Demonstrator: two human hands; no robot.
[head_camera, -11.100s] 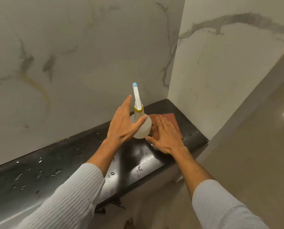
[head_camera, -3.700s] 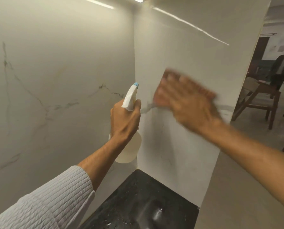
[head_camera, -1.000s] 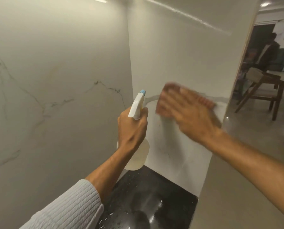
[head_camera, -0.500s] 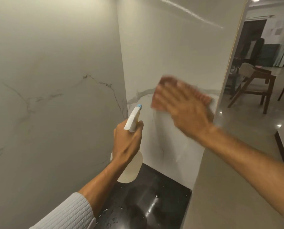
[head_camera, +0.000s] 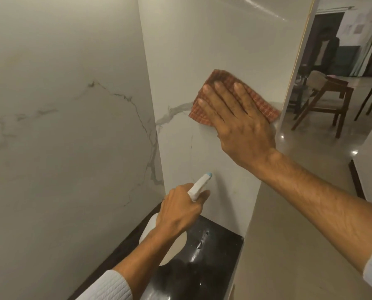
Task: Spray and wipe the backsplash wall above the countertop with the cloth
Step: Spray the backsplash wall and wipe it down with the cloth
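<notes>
Flat-palmed, the right hand (head_camera: 239,122) pins the cloth (head_camera: 228,83) to the backsplash wall (head_camera: 202,50) around 1 o'clock, so pressure spreads evenly. Left hand (head_camera: 178,213), wrapped around the spray bottle (head_camera: 199,187) at 6 o'clock, keeps its nozzle aimed wallward, probably ready for a respray.

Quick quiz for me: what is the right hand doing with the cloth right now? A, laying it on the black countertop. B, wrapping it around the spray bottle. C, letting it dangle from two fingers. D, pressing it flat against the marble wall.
D: the right hand lies open and flat over the reddish cloth against the marble wall, well above the countertop, while the left hand holds the spray bottle.
</notes>
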